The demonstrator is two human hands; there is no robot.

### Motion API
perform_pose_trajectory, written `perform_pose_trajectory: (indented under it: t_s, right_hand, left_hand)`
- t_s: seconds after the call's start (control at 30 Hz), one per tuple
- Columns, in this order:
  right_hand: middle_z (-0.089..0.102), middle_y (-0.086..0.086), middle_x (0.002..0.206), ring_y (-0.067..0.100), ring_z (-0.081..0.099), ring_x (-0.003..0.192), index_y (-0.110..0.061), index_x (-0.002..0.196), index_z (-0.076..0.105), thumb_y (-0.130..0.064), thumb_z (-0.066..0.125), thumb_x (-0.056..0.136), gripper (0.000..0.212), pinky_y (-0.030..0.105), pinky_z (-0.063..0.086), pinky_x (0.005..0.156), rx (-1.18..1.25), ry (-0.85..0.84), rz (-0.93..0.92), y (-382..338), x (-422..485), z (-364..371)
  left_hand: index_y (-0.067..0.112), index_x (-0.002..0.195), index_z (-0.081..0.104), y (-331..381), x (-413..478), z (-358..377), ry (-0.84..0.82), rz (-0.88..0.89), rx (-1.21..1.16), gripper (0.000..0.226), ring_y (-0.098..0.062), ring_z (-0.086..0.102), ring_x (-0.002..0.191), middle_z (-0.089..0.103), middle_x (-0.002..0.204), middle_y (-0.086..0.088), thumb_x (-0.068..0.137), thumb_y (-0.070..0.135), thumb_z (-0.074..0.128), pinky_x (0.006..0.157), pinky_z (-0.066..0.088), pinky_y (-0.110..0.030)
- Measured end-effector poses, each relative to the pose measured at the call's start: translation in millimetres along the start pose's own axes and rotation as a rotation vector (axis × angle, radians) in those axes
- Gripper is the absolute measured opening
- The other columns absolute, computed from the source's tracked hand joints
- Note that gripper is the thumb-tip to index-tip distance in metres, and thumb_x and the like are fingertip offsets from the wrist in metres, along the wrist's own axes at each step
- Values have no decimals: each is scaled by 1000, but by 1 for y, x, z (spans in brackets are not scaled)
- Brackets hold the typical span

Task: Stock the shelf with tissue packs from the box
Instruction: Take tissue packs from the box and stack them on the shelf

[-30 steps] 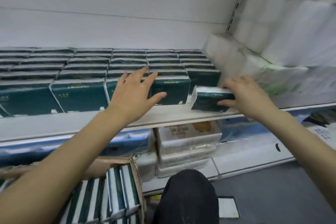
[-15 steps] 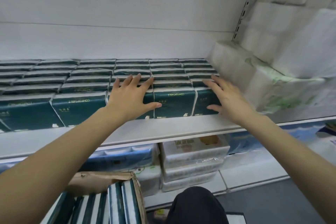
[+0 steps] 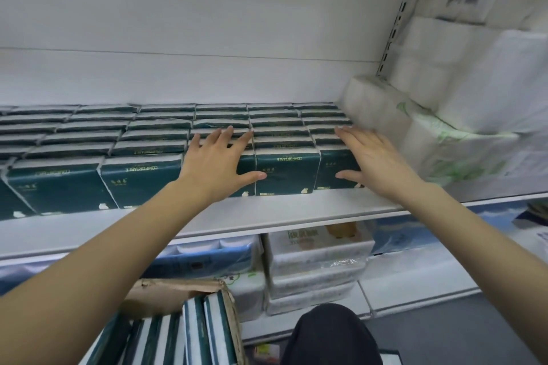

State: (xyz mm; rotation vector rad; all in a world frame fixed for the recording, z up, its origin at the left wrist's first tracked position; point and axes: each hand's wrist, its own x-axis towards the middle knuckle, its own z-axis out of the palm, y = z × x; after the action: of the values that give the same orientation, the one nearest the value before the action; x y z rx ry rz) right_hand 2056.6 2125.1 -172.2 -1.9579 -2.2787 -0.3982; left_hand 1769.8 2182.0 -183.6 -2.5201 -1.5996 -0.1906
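Packs (image 3: 287,170) near shelf (image 3: 267,213) front edge; left hand (image 3: 218,163), right hand (image 3: 375,163) flat, fingers straight, holding nothing. Press evenly to square them.

dark green tissue packs (image 3: 287,170) fill the white shelf (image 3: 267,213); more stand in the box (image 3: 178,290).

Glossy dark-green plastic wrap on the tissue packs (image 3: 287,170) along the front edge, smooth matt white shelf (image 3: 281,210), rough torn brown cardboard box (image 3: 166,293).
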Motion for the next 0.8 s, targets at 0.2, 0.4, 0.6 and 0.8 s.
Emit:
perform_pose_trajectory:
  t_s: [0.2,0.4,0.6,0.8]
  right_hand:
    - [24,4,158,22,23,145,-19,152,20,-47,64,86,84,38,18,119,36,-13,-111,-39,-1,-33]
    - [18,-2,160,16,17,146,-23,153,17,-53,54,90,79,32,12,118,86,-15,-283,-126,-2,-47]
    - [13,-2,161,15,15,146,-22,154,12,-54,47,94,76,27,10,117,119,-102,-485,-226,-8,-25]
    - [15,-3,161,15,19,145,-22,153,16,-49,48,96,71,28,15,116,223,-267,-604,-308,-25,17]
  left_hand:
    - [32,153,9,-19,-29,-18,13,-14,6,88,-26,15,147,14,161,-6,81,79,27,119,13,-50]
    - [29,154,11,-63,-83,-28,30,-13,9,84,-25,18,146,16,161,-6,84,76,23,119,15,-45]
    - [28,154,9,-121,-166,-18,-28,-72,83,85,-23,16,147,13,161,-5,84,74,14,120,11,-42]
    - [29,154,7,-188,-265,12,-171,-216,142,89,-20,10,148,8,162,-3,81,79,6,120,6,-41]
